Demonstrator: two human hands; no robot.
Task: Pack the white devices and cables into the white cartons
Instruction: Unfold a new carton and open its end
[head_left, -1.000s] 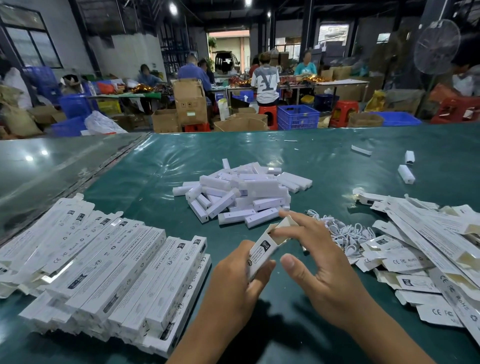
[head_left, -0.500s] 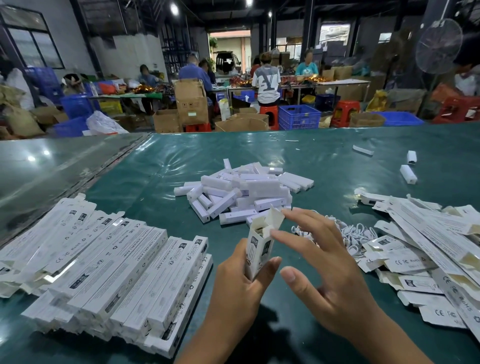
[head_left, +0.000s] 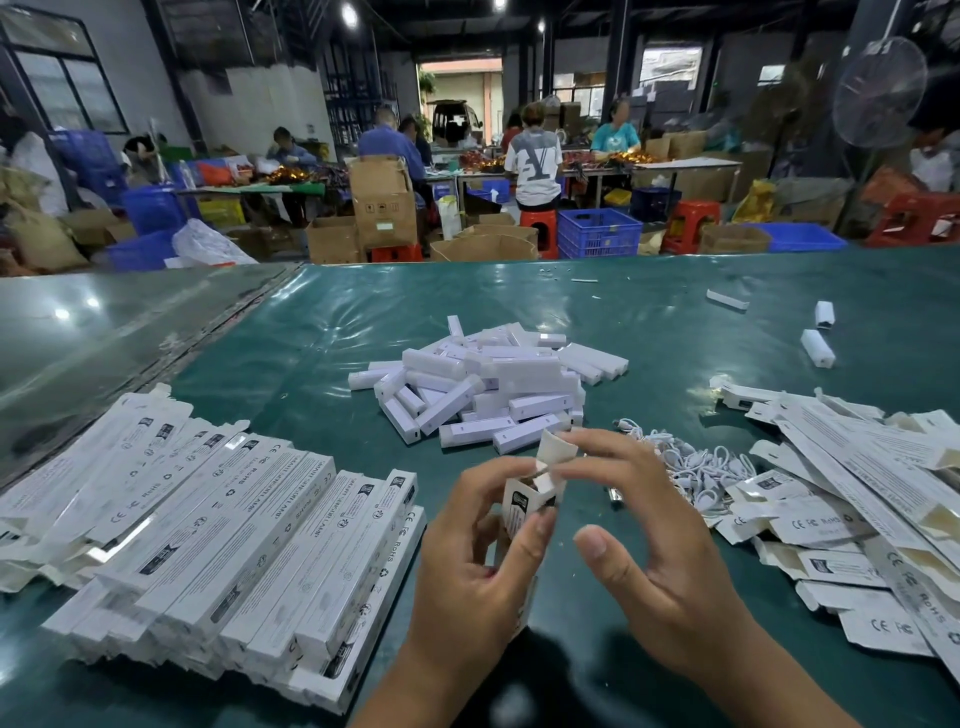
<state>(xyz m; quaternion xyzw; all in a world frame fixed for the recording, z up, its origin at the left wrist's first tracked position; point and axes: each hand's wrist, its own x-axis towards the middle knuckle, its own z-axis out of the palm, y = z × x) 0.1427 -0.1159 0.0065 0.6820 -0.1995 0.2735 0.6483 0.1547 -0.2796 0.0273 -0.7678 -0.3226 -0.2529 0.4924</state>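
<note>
My left hand grips a long white carton held nearly upright, its top end open with the flaps standing up. My right hand reaches over it, the fingertips touching the raised top flap. A heap of white devices lies on the green table just beyond my hands. A tangle of white cables lies to the right of my right hand. Closed white cartons are lined up in rows at the left. Flat unfolded cartons are piled at the right.
The green table cover runs back to the far edge, with three loose white pieces at the far right. A bare grey table adjoins at the left. Beyond are people at tables, brown boxes, blue crates and red stools.
The carton has swung from tilted to nearly upright in my left hand. My right hand has moved from its side onto the top flap, and both hands have come slightly closer.
</note>
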